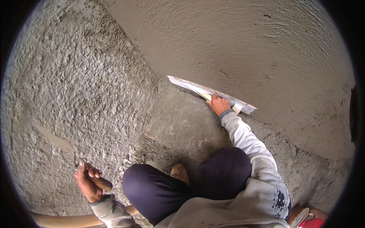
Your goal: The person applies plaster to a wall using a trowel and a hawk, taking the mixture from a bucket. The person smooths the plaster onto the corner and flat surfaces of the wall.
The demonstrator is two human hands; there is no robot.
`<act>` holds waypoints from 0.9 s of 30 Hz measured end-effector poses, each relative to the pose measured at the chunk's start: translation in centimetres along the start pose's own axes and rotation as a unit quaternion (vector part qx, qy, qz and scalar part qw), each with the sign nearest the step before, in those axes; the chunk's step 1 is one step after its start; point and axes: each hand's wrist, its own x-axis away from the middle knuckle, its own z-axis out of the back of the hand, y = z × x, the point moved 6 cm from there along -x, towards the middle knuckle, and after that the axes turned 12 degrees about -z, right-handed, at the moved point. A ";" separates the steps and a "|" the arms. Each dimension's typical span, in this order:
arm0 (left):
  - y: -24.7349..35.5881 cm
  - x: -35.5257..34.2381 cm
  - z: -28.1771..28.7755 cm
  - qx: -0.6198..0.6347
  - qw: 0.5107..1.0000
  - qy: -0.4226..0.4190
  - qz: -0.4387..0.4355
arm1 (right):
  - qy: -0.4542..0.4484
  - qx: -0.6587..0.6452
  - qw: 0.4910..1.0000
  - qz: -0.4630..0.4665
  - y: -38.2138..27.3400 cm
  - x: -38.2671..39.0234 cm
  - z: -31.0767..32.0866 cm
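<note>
My left hand point(86, 184), at the lower left, is closed around the wooden handle of a pointed trowel point(56, 140). The trowel's blade slants up and away to the left, in front of rough, lumpy mortar point(87, 76). With my right hand point(219, 104) I grip the handle of a long, pale plastering float point(188, 85). The float stands on edge along the lower part of a smooth grey plaster surface point(235, 49), which bears curved sweep marks. Its working face is turned from view, so I cannot tell how much mortar is on it.
Below the float lies a flat grey slab or board point(186, 121), with loose mortar crumbs around it. My knees and one brown shoe point(180, 173) are just nearer. A round wooden pole point(70, 220) runs along the lower left. Something red point(313, 223) shows at the lower right.
</note>
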 end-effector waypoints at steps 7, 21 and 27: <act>1.1 0.2 -0.5 -0.007 1.000 -0.023 -0.021 | 0.098 -0.029 0.995 -0.007 4.6 3.3 10.5; -2.2 0.7 -14.3 0.103 0.977 -0.180 0.046 | 0.343 -0.214 0.904 -0.143 15.9 9.3 45.4; -1.9 -0.1 -13.1 0.104 0.982 -0.156 0.024 | 0.507 -0.320 0.779 -0.185 29.0 17.0 53.2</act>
